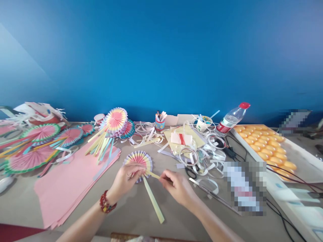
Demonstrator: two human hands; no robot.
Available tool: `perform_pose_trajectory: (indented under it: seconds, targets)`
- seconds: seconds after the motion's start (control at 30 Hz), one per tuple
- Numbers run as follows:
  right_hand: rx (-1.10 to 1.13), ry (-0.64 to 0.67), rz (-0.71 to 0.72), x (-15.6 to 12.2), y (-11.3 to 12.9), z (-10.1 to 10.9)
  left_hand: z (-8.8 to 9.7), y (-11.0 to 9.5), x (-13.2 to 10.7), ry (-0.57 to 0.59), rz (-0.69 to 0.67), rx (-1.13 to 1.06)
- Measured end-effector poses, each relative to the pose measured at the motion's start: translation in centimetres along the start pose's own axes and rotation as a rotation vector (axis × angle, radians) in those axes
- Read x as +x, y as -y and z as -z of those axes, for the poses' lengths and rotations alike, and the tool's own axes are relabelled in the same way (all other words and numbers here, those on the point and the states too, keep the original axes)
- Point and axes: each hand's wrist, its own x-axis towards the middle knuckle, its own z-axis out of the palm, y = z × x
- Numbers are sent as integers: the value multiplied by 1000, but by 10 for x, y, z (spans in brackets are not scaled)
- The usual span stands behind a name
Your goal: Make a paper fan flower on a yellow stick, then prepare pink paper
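A round pleated paper fan (139,159), pink and yellow with a pale purple rim, lies on the grey table (131,208). My left hand (127,178), with a red bead bracelet on the wrist, pinches the fan's lower edge. My right hand (176,185) pinches the end of a thin yellow paper strip (153,174) that runs to the fan's centre. A longer yellow strip (153,201) points from the fan toward me.
Pink paper sheets (73,178) lie left. Finished fans (116,121) and more fans (37,144) sit at the back left. White paper strip curls (199,154), scissors (194,173), a pen cup (159,122), a bottle (232,117) and a tray of yellow items (264,144) stand right.
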Motion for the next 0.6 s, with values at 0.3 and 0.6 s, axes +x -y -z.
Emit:
perform_pose_trajectory:
  seconds: [0.3, 0.6]
  targets:
    - [-258, -81, -6, 14, -5, -27, 21, 35, -11, -149, 148, 167]
    - [-255, -92, -53, 21, 1, -39, 13, 38, 6, 94, -88, 368]
